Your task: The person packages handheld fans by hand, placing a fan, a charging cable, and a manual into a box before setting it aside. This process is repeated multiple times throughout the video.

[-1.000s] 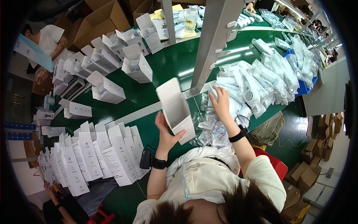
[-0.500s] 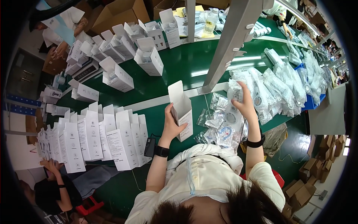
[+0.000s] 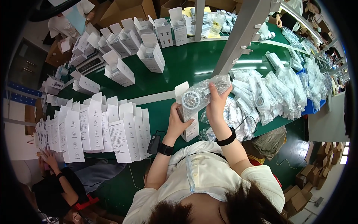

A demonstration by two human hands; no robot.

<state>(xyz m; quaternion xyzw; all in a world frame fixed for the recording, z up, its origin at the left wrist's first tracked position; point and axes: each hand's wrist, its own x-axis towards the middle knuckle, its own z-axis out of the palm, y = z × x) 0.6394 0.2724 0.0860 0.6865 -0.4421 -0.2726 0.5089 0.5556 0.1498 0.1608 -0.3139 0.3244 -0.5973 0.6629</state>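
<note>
My left hand (image 3: 176, 125) grips an open white carton (image 3: 192, 131) around its sides, with the top flap up. Over the carton's mouth, my right hand (image 3: 217, 105) holds a bubble-wrapped handheld fan (image 3: 200, 95) by its handle end. The fan's round grille points left, beside the flap, and the wrap hides the carton's opening. Right of my right hand lies a pile of more bubble-wrapped fans (image 3: 283, 89). Small clear bags of parts (image 3: 233, 115) are heaped near my right wrist.
Rows of open white cartons (image 3: 91, 127) stand at left, with more filled ones (image 3: 151, 56) across the green table (image 3: 186, 61). A grey metal post (image 3: 238, 41) rises ahead of my right hand. A blue bin (image 3: 311, 106) sits at far right. Other people work around the table.
My right hand has moved left from the pile, bringing the wrapped fan over the carton. My left hand still grips the carton, which sits slightly further right in view.
</note>
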